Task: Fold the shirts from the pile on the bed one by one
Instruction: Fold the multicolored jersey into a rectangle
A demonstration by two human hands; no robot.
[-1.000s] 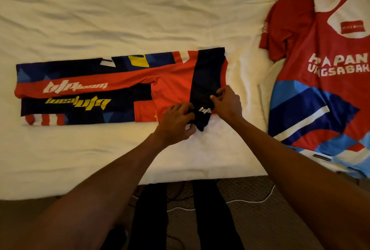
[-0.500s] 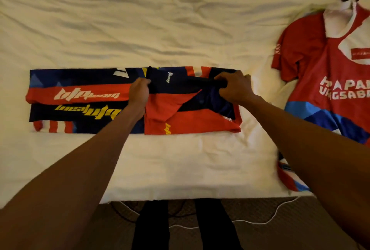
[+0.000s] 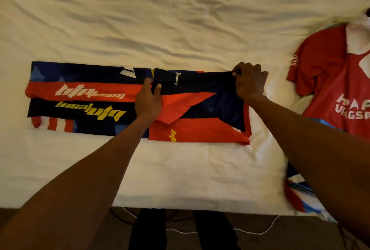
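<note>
Navy-and-red jersey (image 3: 90, 97): folded into a long band, it lies flat on the bed straight in front of you. It runs left to right, and its lettering is upside down to you.
Dark sleeve (image 3: 192, 81): it is laid along the far edge of the band's right half and pulled taut between your two hands.
Your left hand (image 3: 148, 103): near the middle of the band, thumb and fingers pinching the sleeve's left end.
Your right hand (image 3: 249, 83): at the band's far right corner, fingers curled tight, gripping the sleeve's other end.
Red shirt (image 3: 328, 81): spread out on the bed to your right, apart from the jersey. Your right forearm hides part of it.
White sheet (image 3: 160, 19): wrinkled, covering the bed under both garments.
Floor: a thin white cable (image 3: 250, 229) lies on the carpet by the bed edge, near your dark trouser legs (image 3: 148, 229).
</note>
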